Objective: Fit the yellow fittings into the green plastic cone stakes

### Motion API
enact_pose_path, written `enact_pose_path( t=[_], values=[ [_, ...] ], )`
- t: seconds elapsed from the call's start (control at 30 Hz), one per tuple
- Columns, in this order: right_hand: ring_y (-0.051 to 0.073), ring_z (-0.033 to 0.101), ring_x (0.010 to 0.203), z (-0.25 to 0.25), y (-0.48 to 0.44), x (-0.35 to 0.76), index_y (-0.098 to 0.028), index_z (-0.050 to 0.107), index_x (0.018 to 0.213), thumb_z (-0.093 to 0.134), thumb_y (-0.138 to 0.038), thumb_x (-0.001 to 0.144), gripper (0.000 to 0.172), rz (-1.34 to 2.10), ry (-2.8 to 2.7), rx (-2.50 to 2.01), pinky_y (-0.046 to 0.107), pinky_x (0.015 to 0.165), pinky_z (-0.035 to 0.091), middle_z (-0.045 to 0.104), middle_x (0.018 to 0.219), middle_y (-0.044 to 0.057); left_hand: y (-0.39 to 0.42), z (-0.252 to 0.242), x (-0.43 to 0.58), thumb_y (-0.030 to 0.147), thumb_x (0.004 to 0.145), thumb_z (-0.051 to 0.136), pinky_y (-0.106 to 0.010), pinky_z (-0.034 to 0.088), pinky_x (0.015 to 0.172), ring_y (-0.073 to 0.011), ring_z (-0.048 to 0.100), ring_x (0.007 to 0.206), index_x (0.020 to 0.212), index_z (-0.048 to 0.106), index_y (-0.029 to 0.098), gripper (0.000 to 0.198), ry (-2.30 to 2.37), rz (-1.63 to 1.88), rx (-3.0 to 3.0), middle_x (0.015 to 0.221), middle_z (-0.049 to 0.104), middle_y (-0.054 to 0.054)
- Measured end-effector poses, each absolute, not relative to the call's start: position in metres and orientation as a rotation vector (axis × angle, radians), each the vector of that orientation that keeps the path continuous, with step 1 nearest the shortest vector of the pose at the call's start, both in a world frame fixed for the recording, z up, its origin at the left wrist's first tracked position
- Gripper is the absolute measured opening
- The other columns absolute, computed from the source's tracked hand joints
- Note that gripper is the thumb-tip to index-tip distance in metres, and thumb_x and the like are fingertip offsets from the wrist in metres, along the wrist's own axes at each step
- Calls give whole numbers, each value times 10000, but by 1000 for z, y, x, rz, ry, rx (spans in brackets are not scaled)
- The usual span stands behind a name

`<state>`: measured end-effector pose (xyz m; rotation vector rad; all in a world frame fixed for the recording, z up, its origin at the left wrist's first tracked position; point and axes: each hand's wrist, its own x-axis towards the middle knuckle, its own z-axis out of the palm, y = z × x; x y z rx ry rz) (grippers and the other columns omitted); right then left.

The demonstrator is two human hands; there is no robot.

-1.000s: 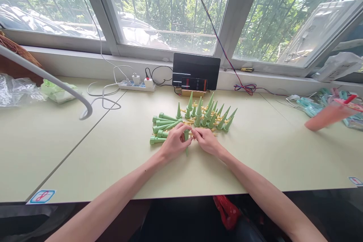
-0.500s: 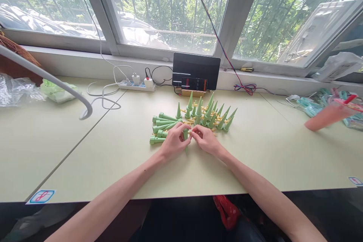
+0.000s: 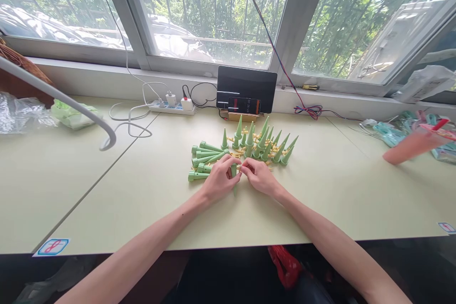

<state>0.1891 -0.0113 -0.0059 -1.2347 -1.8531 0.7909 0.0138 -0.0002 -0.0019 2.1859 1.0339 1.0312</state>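
In my left hand (image 3: 221,178) is a green plastic watering spike (image 3: 234,170), its tapered end pointing down toward me. My right hand (image 3: 259,175) pinches a small yellow valve (image 3: 239,168) against the side of that spike. The fingers partly hide the valve, so I cannot tell how deep it sits. Left of my left hand, several green spikes (image 3: 200,161) lie on their sides. Beyond my hands stands a group of upright spikes (image 3: 263,145), with small yellow pieces (image 3: 237,155) scattered among them.
A tablet (image 3: 247,80) and a phone (image 3: 244,105) lean at the back of the table (image 3: 149,218). A power strip (image 3: 174,109) with cables is at back left. A grey curved bar (image 3: 71,96) crosses the left; a pink drink cup (image 3: 413,145) stands at right.
Both hands stay in nearly the same place. The held spike and the left-hand fingers have shifted very slightly toward me.
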Motion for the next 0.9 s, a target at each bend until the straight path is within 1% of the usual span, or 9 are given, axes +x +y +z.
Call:
enact_pose_path(
  t=[0.3,0.9],
  values=[
    [112,391,566,-7,-10,190,-186,523,734,475,-325,929,244,784,-1885,-1230,245,542,291,497,635,-30,0,-5,14,126,802,575,-228,435,552,-66,486,552,947,603,199,165,1026,1036,2202,879,518,8],
    [112,385,565,-9,-8,191,-182,525,724,467,-297,923,237,749,-1918,-1241,245,545,287,486,627,-31,1,-6,15,126,805,573,-223,425,539,-62,473,549,916,579,196,132,1023,1014,2186,881,510,17]
  ],
)
